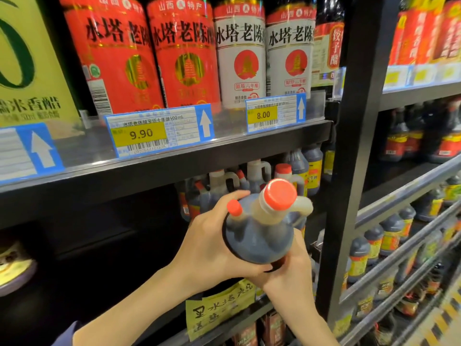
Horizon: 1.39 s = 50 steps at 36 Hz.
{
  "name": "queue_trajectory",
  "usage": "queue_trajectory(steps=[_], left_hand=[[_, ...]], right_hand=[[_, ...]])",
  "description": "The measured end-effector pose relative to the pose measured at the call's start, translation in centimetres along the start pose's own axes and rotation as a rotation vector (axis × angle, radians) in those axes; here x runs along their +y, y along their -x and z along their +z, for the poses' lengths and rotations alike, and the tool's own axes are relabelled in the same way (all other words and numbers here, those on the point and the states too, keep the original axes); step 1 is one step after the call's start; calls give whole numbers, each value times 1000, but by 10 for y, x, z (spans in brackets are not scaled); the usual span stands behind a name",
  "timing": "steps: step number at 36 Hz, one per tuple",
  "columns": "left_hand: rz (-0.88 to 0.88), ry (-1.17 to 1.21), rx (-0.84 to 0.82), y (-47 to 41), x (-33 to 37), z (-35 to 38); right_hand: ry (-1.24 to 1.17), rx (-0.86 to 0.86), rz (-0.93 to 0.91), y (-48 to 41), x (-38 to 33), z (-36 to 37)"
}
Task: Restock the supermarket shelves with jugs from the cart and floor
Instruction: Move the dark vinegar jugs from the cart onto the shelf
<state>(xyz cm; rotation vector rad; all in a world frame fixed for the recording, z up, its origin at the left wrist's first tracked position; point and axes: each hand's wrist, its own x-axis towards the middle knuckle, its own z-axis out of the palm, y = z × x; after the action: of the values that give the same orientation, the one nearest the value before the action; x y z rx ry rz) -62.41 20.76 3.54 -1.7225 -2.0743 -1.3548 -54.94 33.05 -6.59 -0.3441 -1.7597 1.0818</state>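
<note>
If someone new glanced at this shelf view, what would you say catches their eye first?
Probably the dark jug with its red cap, held in both hands at centre, left hand on its side and right hand beneath. Next, the red-labelled bottles on the upper shelf, and the yellow 9.90 price tag on the shelf edge below them.

Bright, even store light from above. Top shelf bottles (184, 53) lit strongly, w/ white glare streaks on their glossy labels. Price tags (159, 129) sit behind a shiny plastic strip w/ soft reflections. Under that shelf, left side falls into deep shadow, nearly black. Jug (262, 226) and hands well lit, fairly sharp. Wide-angle lens bends shelf edges and the upright post (349, 146). Right-side bottles (389, 236) and corners are blurred and smeared.
</note>
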Motion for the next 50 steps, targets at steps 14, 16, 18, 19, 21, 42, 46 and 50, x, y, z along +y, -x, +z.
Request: queue_trajectory(steps=[14, 16, 18, 19, 21, 42, 46, 50], left_hand=[[-288, 67, 0, 12, -37, 18], [-324, 78, 11, 12, -43, 22], [-345, 64, 13, 12, -47, 25], [-349, 47, 22, 11, -49, 26], [-356, 28, 59, 9, -50, 27], [-489, 93, -122, 38, -78, 31], [-527, 53, -278, 43, -91, 21], [-498, 43, -367, 44, -102, 26]], right_hand=[[179, -115, 162, 19, 18, 12], [200, -140, 169, 19, 17, 12], [214, -173, 186, 18, 16, 9], [226, -199, 195, 17, 16, 8], [276, -254, 191, 13, 16, 4], [146, -422, 188, -6, -3, -14], [30, -347, 249, -20, -13, -23], [100, -322, 205, -34, -26, -22]])
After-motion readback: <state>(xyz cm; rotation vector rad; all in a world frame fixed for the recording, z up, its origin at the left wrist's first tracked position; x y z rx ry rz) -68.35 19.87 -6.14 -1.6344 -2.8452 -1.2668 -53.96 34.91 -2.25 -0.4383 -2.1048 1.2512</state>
